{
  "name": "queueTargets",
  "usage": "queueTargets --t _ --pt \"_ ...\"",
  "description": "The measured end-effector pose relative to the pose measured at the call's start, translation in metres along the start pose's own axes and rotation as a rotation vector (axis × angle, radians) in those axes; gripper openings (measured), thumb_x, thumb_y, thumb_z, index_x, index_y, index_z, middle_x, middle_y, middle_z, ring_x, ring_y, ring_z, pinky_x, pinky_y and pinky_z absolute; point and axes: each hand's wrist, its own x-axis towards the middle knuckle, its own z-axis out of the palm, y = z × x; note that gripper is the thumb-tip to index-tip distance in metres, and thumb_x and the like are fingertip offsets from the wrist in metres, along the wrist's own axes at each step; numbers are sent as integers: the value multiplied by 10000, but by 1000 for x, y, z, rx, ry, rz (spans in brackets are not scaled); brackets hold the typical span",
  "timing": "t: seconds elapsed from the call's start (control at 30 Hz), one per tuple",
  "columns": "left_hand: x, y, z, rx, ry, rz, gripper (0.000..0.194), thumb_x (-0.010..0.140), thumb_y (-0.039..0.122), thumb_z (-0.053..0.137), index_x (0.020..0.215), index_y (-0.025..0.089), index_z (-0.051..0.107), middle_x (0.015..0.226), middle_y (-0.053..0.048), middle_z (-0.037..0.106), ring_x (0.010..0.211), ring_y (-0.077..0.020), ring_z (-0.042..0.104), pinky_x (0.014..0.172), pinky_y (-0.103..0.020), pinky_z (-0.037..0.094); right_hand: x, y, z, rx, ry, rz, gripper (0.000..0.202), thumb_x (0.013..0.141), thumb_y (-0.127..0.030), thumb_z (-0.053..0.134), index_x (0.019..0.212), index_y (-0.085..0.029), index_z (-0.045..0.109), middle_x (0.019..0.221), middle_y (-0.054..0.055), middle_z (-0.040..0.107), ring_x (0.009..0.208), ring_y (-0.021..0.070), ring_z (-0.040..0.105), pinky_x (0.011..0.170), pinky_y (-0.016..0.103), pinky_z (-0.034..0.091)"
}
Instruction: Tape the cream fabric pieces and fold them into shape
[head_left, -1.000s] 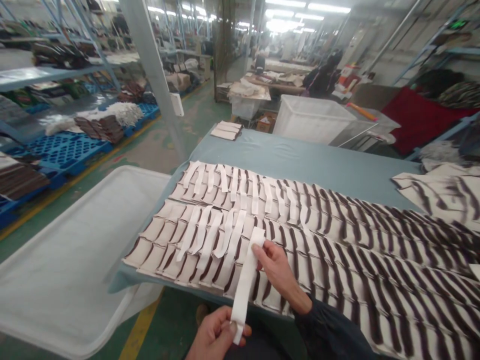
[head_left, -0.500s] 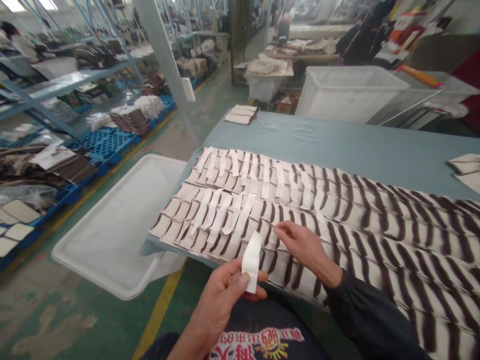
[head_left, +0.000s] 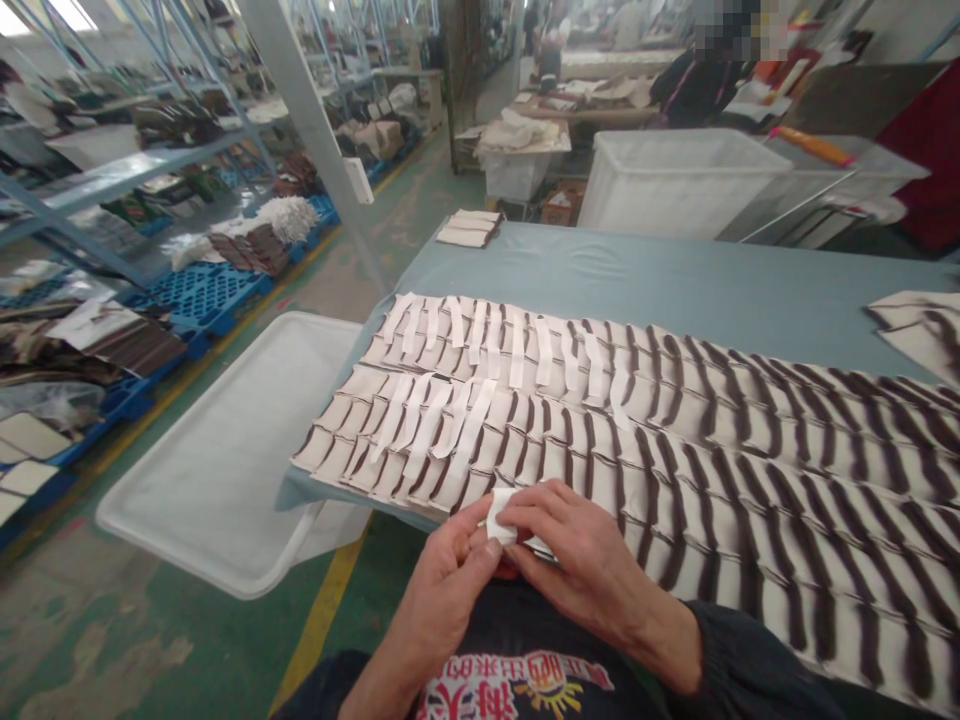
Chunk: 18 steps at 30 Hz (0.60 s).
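Close to my body, my left hand (head_left: 442, 585) pinches a short white strip (head_left: 501, 518) between thumb and fingers. My right hand (head_left: 577, 540) has its fingers closed on the strip's right side, and its fingertips are partly hidden. Just beyond both hands lie rows of cream fabric pieces (head_left: 540, 462) with dark brown edges, overlapping across the table. Several white strips (head_left: 469, 432) lie across the left part of these rows, in a nearer and a farther group.
The pieces lie on a table with a blue-grey cover (head_left: 660, 275). A small stack of cream pieces (head_left: 469, 228) sits at its far left corner. A white plastic tub (head_left: 217, 470) stands against the left end. Behind are another white tub (head_left: 675, 185) and a metal post (head_left: 315, 130).
My right hand has come from above the fabric rows toward me and left, and now meets the strip in my left hand. The strip shows shorter. The view has shifted slightly.
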Motion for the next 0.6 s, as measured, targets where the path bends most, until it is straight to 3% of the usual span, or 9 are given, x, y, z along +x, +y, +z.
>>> queueTargets --t 0.1,0.17,0.37,0.47,0.6 --pt "-3 -7 0 44 51 1 854 820 516 767 1511 123 454 1031 -111 785 887 -210 704 915 -349 542 -6 2 4 64 16 22 140 958 -161 605 1090 -205 623 1011 70 703 917 223 615 780 364 513" --pt "-6 -11 0 105 87 11 887 838 498 745 1549 106 391 976 -99 781 876 -216 699 914 -360 537 -9 3 6 109 23 37 136 961 -159 603 1084 -212 624 1006 65 704 929 220 621 795 359 506" --pt "-14 -17 3 395 165 94 716 918 358 629 1558 135 397 744 -3 703 732 -183 657 821 -328 535 -13 1 12 282 8 178 105 1012 -244 569 961 -222 659 921 40 701 879 196 628 811 345 484" --pt "-18 -17 6 486 138 110 670 946 319 574 1559 136 372 835 -28 750 788 -191 681 842 -325 526 -14 -1 14 357 24 341 227 1019 -304 536 845 -209 648 824 29 678 803 183 621 753 317 485" --pt "-23 -19 5 363 134 112 524 973 343 545 1448 154 434 1039 -105 790 926 -221 732 935 -350 520 -8 8 9 436 121 617 327 991 -446 529 799 -198 622 700 2 619 662 160 590 637 279 489"
